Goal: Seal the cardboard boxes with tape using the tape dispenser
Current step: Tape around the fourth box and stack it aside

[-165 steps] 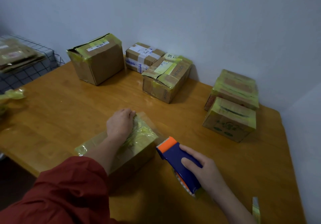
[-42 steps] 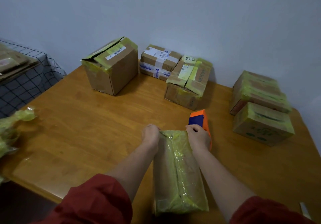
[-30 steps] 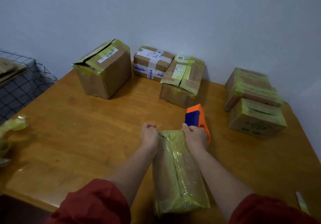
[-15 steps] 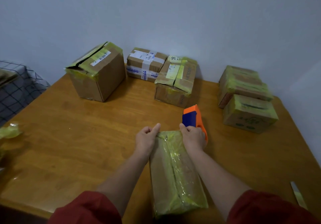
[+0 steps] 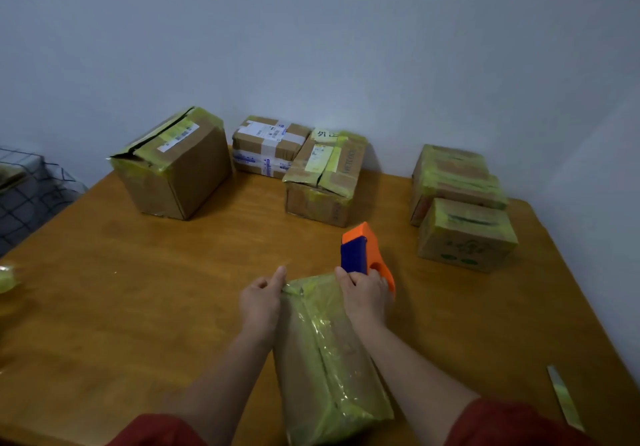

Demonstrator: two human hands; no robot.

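A long cardboard box [image 5: 325,355] wrapped in yellowish-clear tape lies on the wooden table [image 5: 138,290], its far end between my hands. My left hand [image 5: 261,298] sits against the box's far left corner with the thumb stretched along the top edge and the fingers curled. My right hand [image 5: 365,293] grips the blue and orange tape dispenser [image 5: 363,251], which stands at the box's far right corner, orange nose pointing away from me.
Three taped boxes stand along the wall: a large one [image 5: 173,165], a white-labelled one [image 5: 268,144] and a crumpled one [image 5: 323,175]. Two stacked boxes [image 5: 460,203] sit at the right. A tape strip [image 5: 564,397] lies near the right edge, crumpled tape [image 5: 7,277] at the left.
The box was turned lengthwise toward me, and the dispenser went from its near side to its far end. In the last second my left thumb stretched out along the box's far edge.
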